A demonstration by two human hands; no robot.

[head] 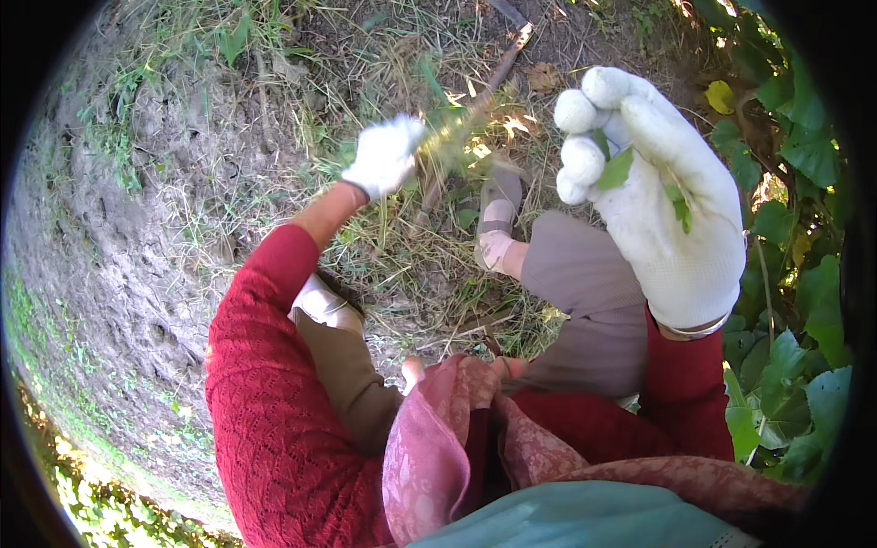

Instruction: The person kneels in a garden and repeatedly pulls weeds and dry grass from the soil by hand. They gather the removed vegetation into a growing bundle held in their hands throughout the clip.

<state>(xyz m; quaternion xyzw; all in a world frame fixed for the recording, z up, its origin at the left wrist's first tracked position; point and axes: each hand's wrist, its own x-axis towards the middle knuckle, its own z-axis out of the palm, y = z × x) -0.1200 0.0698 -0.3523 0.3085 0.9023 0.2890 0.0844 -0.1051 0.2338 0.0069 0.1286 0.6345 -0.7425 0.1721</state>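
My left hand [385,156], in a white glove, is over the weedy ground and blurred by movement. A smeared patch of grass [445,140] lies just right of its fingers; whether the hand holds it is unclear. My right hand [661,185], in a white knit glove, is raised close to the camera at the right. Its fingers are curled in around small green leaves [616,170], and another leafy bit [677,204] pokes out against the palm.
A stick [503,65] lies across the soil ahead. Cut or dry grass [411,274] covers the ground between my feet, with a grey shoe [501,195] beside it. Broad-leaved vines [815,294] crowd the right side. Cracked bare soil [137,274] stretches left.
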